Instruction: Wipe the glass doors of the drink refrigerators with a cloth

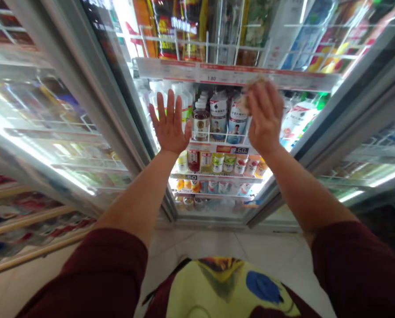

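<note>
Spreading the left hand (169, 128) below the price rail (223, 76)
At the rail's lower edge, the right hand (266, 119) curls over a blurred cloth (248, 102); a loose grip might let it slip.

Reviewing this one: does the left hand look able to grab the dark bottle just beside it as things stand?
Probably not: the glass door appears shut, with the left hand spread against its outside and the dark bottle behind it.
</note>
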A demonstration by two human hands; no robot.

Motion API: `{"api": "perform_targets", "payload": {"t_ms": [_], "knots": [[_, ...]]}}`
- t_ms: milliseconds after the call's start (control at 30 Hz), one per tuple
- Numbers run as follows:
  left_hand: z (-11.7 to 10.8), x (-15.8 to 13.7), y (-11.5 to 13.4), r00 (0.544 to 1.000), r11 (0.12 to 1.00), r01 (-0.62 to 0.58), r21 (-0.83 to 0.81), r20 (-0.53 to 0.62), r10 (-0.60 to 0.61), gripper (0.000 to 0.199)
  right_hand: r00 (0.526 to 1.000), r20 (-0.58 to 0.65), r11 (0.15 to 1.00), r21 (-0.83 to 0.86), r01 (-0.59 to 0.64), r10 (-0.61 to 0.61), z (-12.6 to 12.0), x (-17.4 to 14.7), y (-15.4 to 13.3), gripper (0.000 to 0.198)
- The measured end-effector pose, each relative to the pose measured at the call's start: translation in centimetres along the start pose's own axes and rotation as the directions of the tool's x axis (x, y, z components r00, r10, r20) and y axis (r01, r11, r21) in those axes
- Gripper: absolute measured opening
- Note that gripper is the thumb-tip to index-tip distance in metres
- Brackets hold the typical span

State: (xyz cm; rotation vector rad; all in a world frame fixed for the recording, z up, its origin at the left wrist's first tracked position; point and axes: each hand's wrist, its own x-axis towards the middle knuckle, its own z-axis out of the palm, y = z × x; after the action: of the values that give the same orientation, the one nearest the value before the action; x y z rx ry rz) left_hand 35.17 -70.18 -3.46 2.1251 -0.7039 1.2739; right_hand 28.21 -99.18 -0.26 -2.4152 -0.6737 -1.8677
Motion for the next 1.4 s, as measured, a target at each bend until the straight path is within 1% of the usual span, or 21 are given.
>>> {"api": "perform_targets", "payload": {"t_ms": [67, 100, 167, 233, 300, 400, 433, 500, 567, 600, 667, 733, 800, 867, 933, 1000, 1133, 1233, 1300, 1367, 1400], "knots": [[0.0, 0.0, -0.1, 1.0, 1.0, -0.004, 0.004, 0.005, 0.004, 0.075, 0.987, -0.104, 0.992, -0.024, -0.127, 0.124, -0.2, -0.3, 0.8, 0.06], [0.0, 0.0, -0.2, 1.0, 1.0, -0.008, 0.011, 0.001, 0.008, 0.075, 0.991, -0.07, 0.993, -0.02, -0.113, 0.111, -0.2, -1.0, 0.7, 0.06], [-0.1, 0.1, -0.2, 1.0, 0.999, -0.012, 0.033, -0.008, 0.012, 0.076, 0.996, 0.082, 0.999, 0.012, 0.033, -0.034, 0.0, -2.8, -0.1, 0.061], [-0.2, 0.1, -0.1, 1.0, 0.999, -0.008, 0.054, -0.014, 0.008, 0.076, 0.95, 0.224, 0.976, 0.072, 0.205, -0.216, 0.0, -4.1, -0.9, 0.059], [-0.3, 0.2, 0.0, 1.0, 0.998, 0.002, 0.071, -0.017, 0.0, 0.077, 0.938, 0.239, 0.967, 0.09, 0.237, -0.252, -0.3, -3.9, -0.5, 0.057], [-0.4, 0.3, 0.5, 1.0, 0.996, 0.021, 0.083, -0.024, -0.019, 0.079, 0.997, 0.069, 0.999, 0.045, 0.019, -0.022, -0.7, -1.3, 1.3, 0.057], [-0.4, 0.3, 0.6, 0.999, 0.996, 0.03, 0.08, -0.023, -0.029, 0.08, 0.997, -0.002, 0.996, 0.044, -0.074, 0.074, -0.7, -0.5, 1.6, 0.058], [-0.5, 0.5, 0.8, 0.999, 0.996, 0.05, 0.07, -0.017, -0.049, 0.081, 0.993, -0.029, 0.992, 0.069, -0.108, 0.11, -0.4, 0.2, 1.3, 0.06], [-0.5, 0.6, 0.8, 0.998, 0.995, 0.068, 0.069, -0.01, -0.067, 0.082, 0.996, 0.076, 0.993, 0.115, 0.041, -0.05, 0.3, -0.2, -0.1, 0.062], [-0.6, 0.7, 0.7, 0.997, 0.994, 0.075, 0.073, -0.005, -0.075, 0.083, 0.971, 0.16, 0.975, 0.16, 0.155, -0.18, 0.5, -0.6, -0.9, 0.062], [-0.7, 0.6, 0.4, 0.996, 0.993, 0.084, 0.077, 0.005, -0.085, 0.084, 0.871, 0.295, 0.908, 0.274, 0.317, -0.393, 0.8, -1.1, -2.0, 0.059], [-0.8, 0.3, 0.5, 0.997, 0.995, 0.071, 0.075, 0.006, -0.072, 0.083, 0.81, 0.349, 0.867, 0.35, 0.354, -0.471, 0.7, -0.6, -2.2, 0.056], [-0.5, 0.0, 1.2, 1.0, 0.998, 0.004, 0.067, -0.008, -0.003, 0.082, 0.839, 0.353, 0.892, 0.339, 0.299, -0.415, 0.4, 0.7, -1.8, 0.055], [0.4, 0.0, 3.0, 0.988, 0.987, -0.152, 0.048, 0.015, 0.151, 0.078, 0.865, 0.367, 0.923, 0.302, 0.237, -0.342, 0.0, 2.3, -1.4, 0.054], [1.7, 0.6, 5.5, 0.935, 0.939, -0.344, 0.007, 0.098, 0.342, 0.071, 0.86, 0.416, 0.944, 0.267, 0.195, -0.295, -0.2, 3.5, -1.1, 0.054], [3.2, 1.8, 7.9, 0.865, 0.883, -0.468, -0.021, 0.193, 0.463, 0.064, 0.848, 0.459, 0.956, 0.236, 0.174, -0.267, -0.8, 4.3, -0.5, 0.055], [4.4, 3.2, 10.2, 0.818, 0.855, -0.518, -0.005, 0.287, 0.498, 0.055, 0.857, 0.448, 0.961, 0.217, 0.171, -0.254, -3.8, 4.3, 3.4, 0.062], [3.8, 2.7, 9.4, 0.802, 0.854, -0.52, -0.026, 0.328, 0.499, 0.055, 0.928, 0.365, 0.993, 0.118, 0.032, -0.073, -6.6, 3.2, 7.7, 0.071], [2.9, 3.0, 8.5, 0.776, 0.842, -0.537, -0.049, 0.363, 0.517, 0.055, 0.948, 0.312, 0.995, 0.053, -0.082, 0.061, -7.6, 2.3, 9.6, 0.069], [1.8, 4.9, 7.6, 0.762, 0.819, -0.573, -0.012, 0.361, 0.538, 0.054, 0.951, 0.283, 0.989, 0.039, -0.141, 0.125, -7.7, 1.6, 10.3, 0.067], [1.2, 6.6, 7.2, 0.777, 0.809, -0.586, 0.047, 0.316, 0.545, 0.054, 0.952, 0.272, 0.987, 0.045, -0.157, 0.14, -7.5, 1.3, 10.4, 0.066]]}}
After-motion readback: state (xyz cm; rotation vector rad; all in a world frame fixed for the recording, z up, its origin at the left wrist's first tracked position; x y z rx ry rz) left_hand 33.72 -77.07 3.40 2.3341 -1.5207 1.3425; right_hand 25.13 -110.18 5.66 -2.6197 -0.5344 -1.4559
